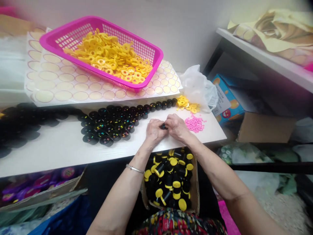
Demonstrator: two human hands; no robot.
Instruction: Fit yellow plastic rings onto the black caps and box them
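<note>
Both my hands meet over the white table, fingers closed around a small black plastic cup (163,126). My left hand (154,133) grips it from the left, and my right hand (176,126) presses in from the right; fingers cover most of it. Left of them stands a cluster of open black cups (107,125) with coloured bits inside, trailing into a single row towards the back right. Beside my right hand lies a heap of tiny pink pieces (195,123). Behind that is a small pile of yellow rings (187,103).
A pink basket (156,67) of yellow rings rests on sheets of round stickers (46,94). Below the table edge, a carton (195,195) holds black cylinders with yellow caps. A clear plastic bag (198,86) and a blue box (226,98) are at the right, under a shelf (269,55).
</note>
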